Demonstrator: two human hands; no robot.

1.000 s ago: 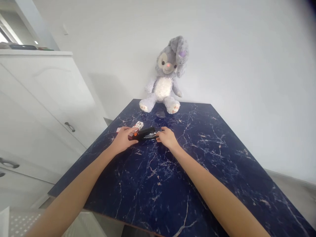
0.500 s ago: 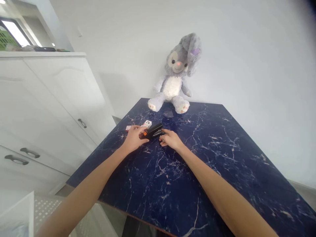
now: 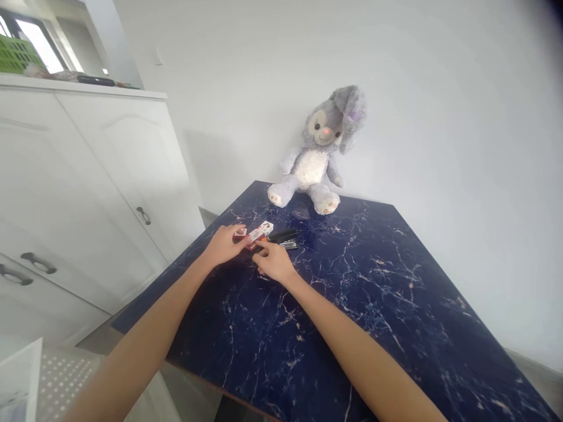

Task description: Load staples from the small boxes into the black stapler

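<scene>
The small white-and-red cardboard staple box (image 3: pixel 259 232) lay near the far left part of the dark blue marbled worktop (image 3: pixel 378 281), and the fingertips of both my hands met on it. My left hand (image 3: pixel 224 245) curled around its near end; my right hand (image 3: pixel 273 262) pinched its other end from the front. How firmly either one gripped I could not tell, the box being tiny and half covered by fingers. Just beyond it lay the black stapler (image 3: pixel 284 238), partly hidden behind my right fingers. Farther back, a grey plush rabbit (image 3: pixel 320 153) sat against the wall. A white cabinet (image 3: pixel 88 176) stood to the left, cut off by the frame.
</scene>
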